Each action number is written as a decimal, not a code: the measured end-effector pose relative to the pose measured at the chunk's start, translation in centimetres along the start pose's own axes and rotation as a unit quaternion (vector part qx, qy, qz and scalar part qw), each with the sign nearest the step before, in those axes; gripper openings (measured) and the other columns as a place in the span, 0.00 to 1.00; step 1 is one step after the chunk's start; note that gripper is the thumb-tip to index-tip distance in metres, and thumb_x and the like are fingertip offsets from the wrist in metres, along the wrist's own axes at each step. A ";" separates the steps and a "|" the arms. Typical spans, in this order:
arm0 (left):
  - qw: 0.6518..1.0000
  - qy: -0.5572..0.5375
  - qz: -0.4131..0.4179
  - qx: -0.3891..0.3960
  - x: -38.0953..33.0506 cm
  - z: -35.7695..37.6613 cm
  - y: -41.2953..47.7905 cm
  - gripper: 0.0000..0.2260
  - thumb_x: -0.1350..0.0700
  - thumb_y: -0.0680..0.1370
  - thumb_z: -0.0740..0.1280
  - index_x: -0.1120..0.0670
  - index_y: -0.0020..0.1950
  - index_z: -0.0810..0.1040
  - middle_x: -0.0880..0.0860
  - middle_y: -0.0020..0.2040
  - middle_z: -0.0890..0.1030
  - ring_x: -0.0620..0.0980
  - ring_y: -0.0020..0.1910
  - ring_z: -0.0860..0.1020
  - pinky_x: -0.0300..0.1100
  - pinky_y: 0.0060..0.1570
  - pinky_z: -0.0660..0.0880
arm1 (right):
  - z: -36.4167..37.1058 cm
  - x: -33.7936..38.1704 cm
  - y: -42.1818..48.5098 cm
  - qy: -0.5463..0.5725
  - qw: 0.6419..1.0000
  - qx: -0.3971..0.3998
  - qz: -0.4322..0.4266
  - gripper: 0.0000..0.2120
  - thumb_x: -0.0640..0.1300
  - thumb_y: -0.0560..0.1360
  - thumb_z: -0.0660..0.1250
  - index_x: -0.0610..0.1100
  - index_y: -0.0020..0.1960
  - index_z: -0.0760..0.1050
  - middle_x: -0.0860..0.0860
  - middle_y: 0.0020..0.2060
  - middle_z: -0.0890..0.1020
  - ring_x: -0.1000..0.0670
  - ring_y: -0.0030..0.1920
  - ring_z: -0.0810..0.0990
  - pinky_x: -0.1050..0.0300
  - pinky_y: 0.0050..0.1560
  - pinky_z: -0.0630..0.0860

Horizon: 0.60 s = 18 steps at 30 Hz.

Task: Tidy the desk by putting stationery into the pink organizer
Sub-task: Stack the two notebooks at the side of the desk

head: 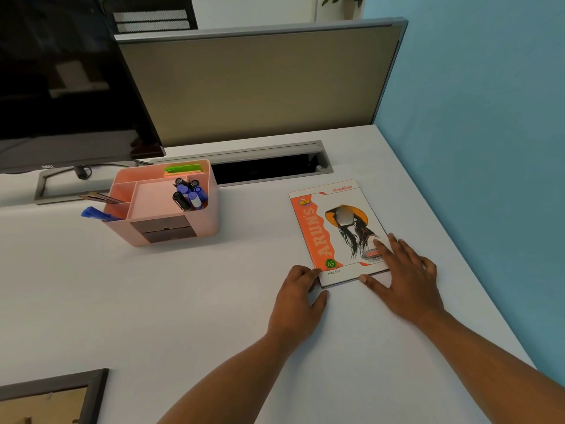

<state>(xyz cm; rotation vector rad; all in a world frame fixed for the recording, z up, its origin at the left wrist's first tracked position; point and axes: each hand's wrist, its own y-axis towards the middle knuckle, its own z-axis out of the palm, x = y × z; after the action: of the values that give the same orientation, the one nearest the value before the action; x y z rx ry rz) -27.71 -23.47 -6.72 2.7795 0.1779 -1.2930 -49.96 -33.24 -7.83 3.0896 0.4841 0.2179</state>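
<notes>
The pink organizer (171, 206) stands on the white desk (183, 301), left of centre. It holds several black and blue markers (189, 192), green and orange sticky notes (182, 170), pencils (101, 197) and blue pens (96, 214). An orange-and-white notebook (336, 231) lies flat to the right. My left hand (301, 298) touches its near left corner with the fingertips. My right hand (403, 270) lies spread flat on its near right corner. Neither hand has lifted it.
A black monitor (67, 87) stands at the back left on its stand (55, 185). Behind the organizer runs an open cable slot (263, 166) and a grey partition (260, 84). A blue wall (489, 148) borders the right edge. A dark frame (61, 393) sits at the near left.
</notes>
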 end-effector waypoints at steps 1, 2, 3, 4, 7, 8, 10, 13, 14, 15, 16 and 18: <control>1.000 0.000 0.001 0.000 0.0 0.0 0.0 0.20 0.51 0.77 0.68 0.52 0.67 0.73 0.45 0.56 0.72 0.43 0.51 0.73 0.32 0.56 0.72 | 0.0 0.0 0.0 0.000 1.000 -0.001 0.000 0.40 0.76 0.70 0.44 0.58 0.76 0.55 0.51 0.78 0.56 0.48 0.77 0.56 0.43 0.69 0.58; 1.000 0.001 0.001 0.000 0.0 0.0 0.0 0.19 0.51 0.77 0.68 0.52 0.67 0.73 0.45 0.56 0.72 0.43 0.51 0.73 0.33 0.56 0.73 | 0.0 0.0 0.0 -0.001 1.000 -0.002 0.000 0.39 0.76 0.70 0.44 0.58 0.76 0.55 0.51 0.78 0.56 0.48 0.77 0.56 0.43 0.69 0.58; 1.000 0.001 0.003 0.000 0.0 0.0 0.0 0.19 0.51 0.76 0.68 0.52 0.67 0.74 0.45 0.56 0.72 0.43 0.51 0.73 0.33 0.56 0.73 | 0.0 -0.1 0.0 -0.002 1.000 -0.002 0.001 0.39 0.76 0.70 0.44 0.58 0.76 0.54 0.52 0.78 0.56 0.49 0.77 0.55 0.44 0.69 0.57; 1.000 0.002 0.003 -0.001 0.0 0.0 0.0 0.19 0.51 0.76 0.68 0.52 0.67 0.74 0.45 0.56 0.72 0.43 0.51 0.73 0.33 0.56 0.73 | 0.0 -0.1 -0.1 -0.004 1.000 -0.002 0.002 0.39 0.77 0.70 0.44 0.58 0.76 0.54 0.52 0.78 0.55 0.49 0.77 0.55 0.44 0.69 0.57; 1.000 0.000 0.005 -0.004 0.0 0.1 0.0 0.19 0.51 0.77 0.67 0.52 0.67 0.74 0.45 0.56 0.72 0.43 0.51 0.73 0.34 0.56 0.73 | 0.0 0.0 -0.1 -0.004 1.000 -0.002 0.002 0.39 0.77 0.70 0.44 0.59 0.76 0.54 0.52 0.78 0.56 0.49 0.77 0.55 0.44 0.69 0.57; 1.000 -0.001 0.006 -0.005 0.0 0.1 0.0 0.18 0.51 0.77 0.67 0.52 0.67 0.74 0.46 0.56 0.72 0.43 0.51 0.73 0.35 0.56 0.74 | -0.1 0.0 -0.1 -0.001 1.000 -0.003 0.004 0.39 0.77 0.70 0.44 0.58 0.76 0.55 0.52 0.77 0.57 0.49 0.77 0.56 0.44 0.69 0.58; 1.000 -0.006 0.004 -0.014 0.0 0.1 0.0 0.17 0.54 0.78 0.66 0.53 0.66 0.74 0.47 0.55 0.73 0.43 0.51 0.74 0.35 0.56 0.74 | -0.1 0.1 -0.1 0.006 1.000 -0.007 0.009 0.39 0.77 0.70 0.46 0.58 0.75 0.59 0.51 0.76 0.61 0.48 0.75 0.59 0.42 0.68 0.60; 0.999 -0.016 -0.007 -0.030 0.0 0.3 0.1 0.15 0.57 0.79 0.65 0.54 0.65 0.75 0.47 0.55 0.73 0.44 0.51 0.75 0.29 0.55 0.72 | -0.1 0.1 -0.2 0.008 1.000 -0.010 0.010 0.39 0.77 0.69 0.47 0.58 0.74 0.60 0.51 0.75 0.63 0.47 0.75 0.60 0.42 0.67 0.61; 0.999 -0.018 -0.010 -0.033 0.0 0.3 0.1 0.14 0.57 0.79 0.64 0.54 0.65 0.75 0.47 0.55 0.72 0.43 0.51 0.75 0.25 0.53 0.69 | -0.1 0.1 -0.2 0.008 1.000 -0.011 0.011 0.39 0.77 0.69 0.47 0.59 0.74 0.60 0.52 0.75 0.63 0.48 0.75 0.60 0.42 0.67 0.61; 0.999 -0.020 -0.013 -0.034 0.0 0.3 0.1 0.14 0.57 0.79 0.64 0.54 0.65 0.75 0.47 0.55 0.72 0.43 0.51 0.75 0.22 0.52 0.67 | -0.1 0.1 -0.2 0.009 1.000 -0.011 0.011 0.38 0.77 0.69 0.47 0.59 0.74 0.60 0.52 0.75 0.63 0.48 0.75 0.60 0.42 0.67 0.61; 0.999 -0.021 -0.016 -0.035 0.0 0.4 0.1 0.15 0.57 0.79 0.64 0.54 0.65 0.74 0.47 0.55 0.72 0.43 0.51 0.75 0.21 0.50 0.66 | -0.1 0.1 -0.2 0.009 1.000 -0.011 0.010 0.38 0.76 0.69 0.47 0.59 0.74 0.60 0.52 0.75 0.63 0.48 0.75 0.60 0.42 0.67 0.61; 0.999 -0.021 -0.020 -0.035 0.0 0.5 0.1 0.15 0.57 0.79 0.64 0.54 0.65 0.74 0.47 0.55 0.73 0.43 0.51 0.75 0.19 0.49 0.65 | -0.2 0.1 -0.2 0.008 1.000 -0.012 0.009 0.38 0.76 0.69 0.47 0.59 0.74 0.60 0.52 0.75 0.63 0.48 0.75 0.60 0.43 0.67 0.61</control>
<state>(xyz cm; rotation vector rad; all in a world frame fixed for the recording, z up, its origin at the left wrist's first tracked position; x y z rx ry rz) -28.02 -23.59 -7.03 2.7019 0.2707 -1.3266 -49.95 -33.04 -7.68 3.0728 0.4499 0.2484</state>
